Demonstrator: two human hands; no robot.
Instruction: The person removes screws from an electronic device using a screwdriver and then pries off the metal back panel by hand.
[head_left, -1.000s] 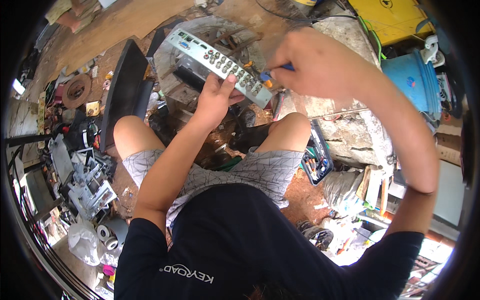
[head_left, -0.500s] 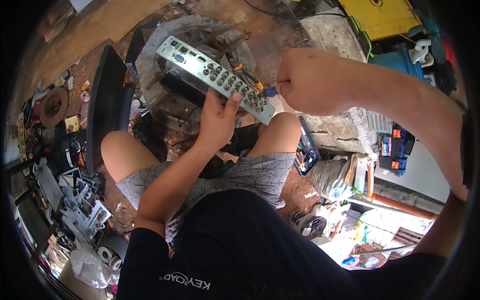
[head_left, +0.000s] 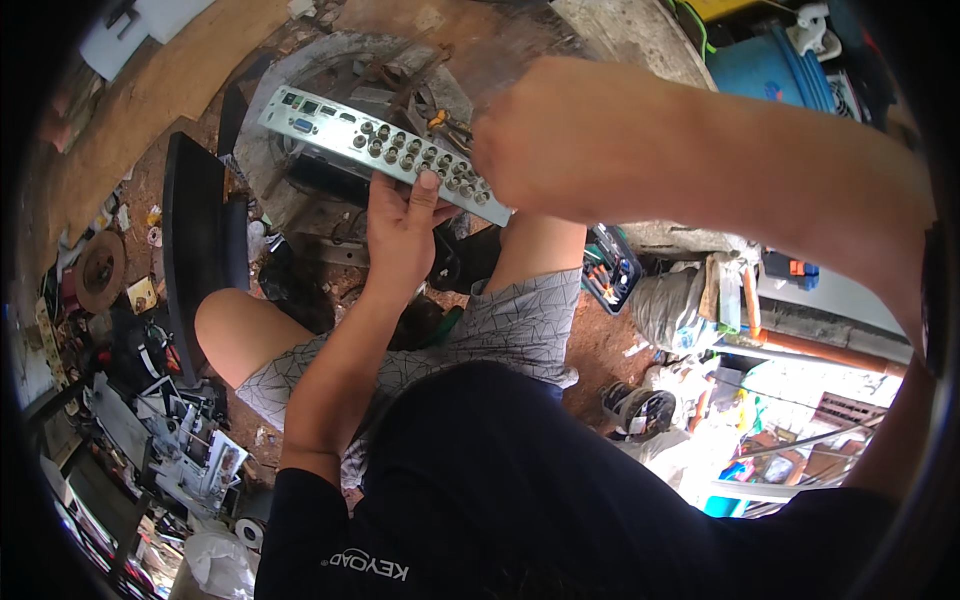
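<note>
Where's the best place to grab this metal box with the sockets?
The metal box is probably best gripped by its long near edge, from the person's side, as the left hand does: its face is narrow and sockets crowd it.

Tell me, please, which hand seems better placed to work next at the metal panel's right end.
Probably the right hand: it appears at that end, while the left hand grips the metal panel by its lower edge.

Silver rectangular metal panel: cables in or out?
Out where visible: the panel shows bare round metal sockets; cannot tell behind the right hand.
</note>
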